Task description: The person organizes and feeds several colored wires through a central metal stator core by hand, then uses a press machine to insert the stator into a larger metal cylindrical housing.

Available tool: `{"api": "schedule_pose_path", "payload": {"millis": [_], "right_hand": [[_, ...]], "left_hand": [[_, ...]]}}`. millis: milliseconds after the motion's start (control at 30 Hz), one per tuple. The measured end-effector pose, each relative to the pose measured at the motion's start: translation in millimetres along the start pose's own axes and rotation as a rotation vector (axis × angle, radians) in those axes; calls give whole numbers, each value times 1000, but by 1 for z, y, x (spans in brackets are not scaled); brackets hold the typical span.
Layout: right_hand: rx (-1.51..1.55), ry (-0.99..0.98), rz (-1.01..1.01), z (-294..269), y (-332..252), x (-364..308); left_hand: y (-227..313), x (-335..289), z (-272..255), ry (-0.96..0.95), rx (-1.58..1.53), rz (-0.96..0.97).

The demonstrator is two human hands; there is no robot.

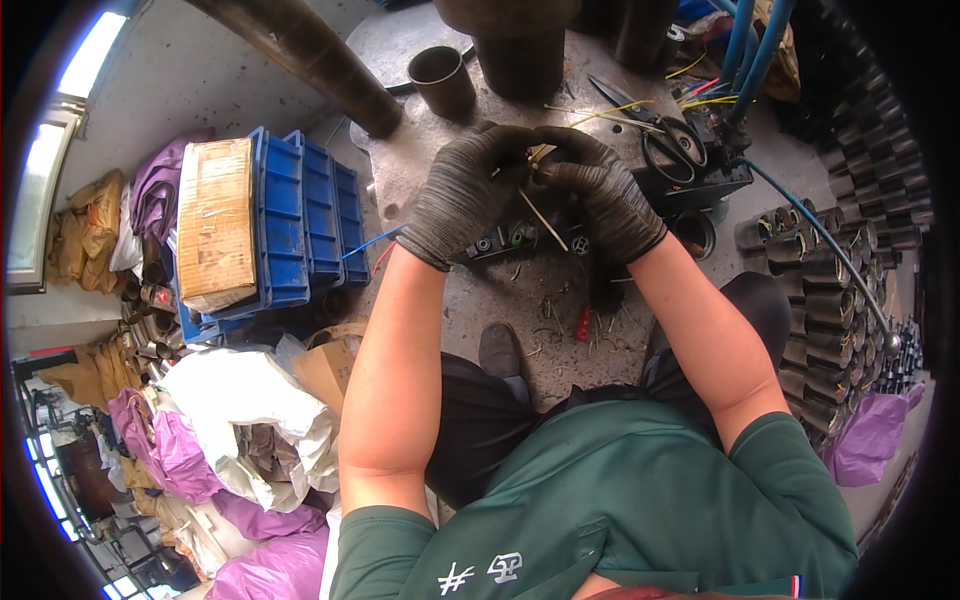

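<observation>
Both my hands wear grey knit gloves with dark, dirty fingers and meet over the front of a metal work table [400, 160]. My left hand [470, 185] is closed on thin wires [543, 152]; blue and red wire ends [372, 242] stick out by its wrist. My right hand [598, 185] pinches the same yellowish wires, its fingertips touching the left hand's. A pale wire end [545, 220] hangs below them. The gloves hide the exact grip. Black-handled scissors [672, 148] lie open just beyond my right hand, near loose yellow wires [615, 112].
A hollow metal cylinder [442, 85] stands on the table beside a thick machine column [515, 50]. Blue crates [280, 220] with a cardboard box [217, 220] are at left. Stacked metal cylinders [825, 310] and a blue hose [815, 225] are at right. Scraps litter the floor [560, 360].
</observation>
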State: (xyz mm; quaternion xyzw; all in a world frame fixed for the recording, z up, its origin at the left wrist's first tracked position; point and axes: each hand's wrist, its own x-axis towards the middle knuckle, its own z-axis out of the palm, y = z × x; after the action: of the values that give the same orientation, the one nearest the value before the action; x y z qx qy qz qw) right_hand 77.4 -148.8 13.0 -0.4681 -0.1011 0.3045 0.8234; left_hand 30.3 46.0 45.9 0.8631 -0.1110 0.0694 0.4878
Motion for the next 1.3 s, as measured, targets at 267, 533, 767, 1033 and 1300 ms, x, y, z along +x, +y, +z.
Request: {"api": "schedule_pose_path", "payload": {"millis": [267, 533, 767, 1033, 1300], "right_hand": [[14, -26, -26, 1, 1, 1], [-371, 72, -127, 10, 0, 8], [-407, 117, -38, 24, -38, -8], [-597, 120, -85, 33, -28, 8], [-502, 161, -112, 37, -23, 6]], "left_hand": [[1, 1, 2, -21, -33, -72], [-9, 3, 1, 25, -64, -55], [-2, 1, 1, 24, -95, -49], [1, 0, 1, 55, 16, -39], [14, -5, 0, 119, 55, 105]]}}
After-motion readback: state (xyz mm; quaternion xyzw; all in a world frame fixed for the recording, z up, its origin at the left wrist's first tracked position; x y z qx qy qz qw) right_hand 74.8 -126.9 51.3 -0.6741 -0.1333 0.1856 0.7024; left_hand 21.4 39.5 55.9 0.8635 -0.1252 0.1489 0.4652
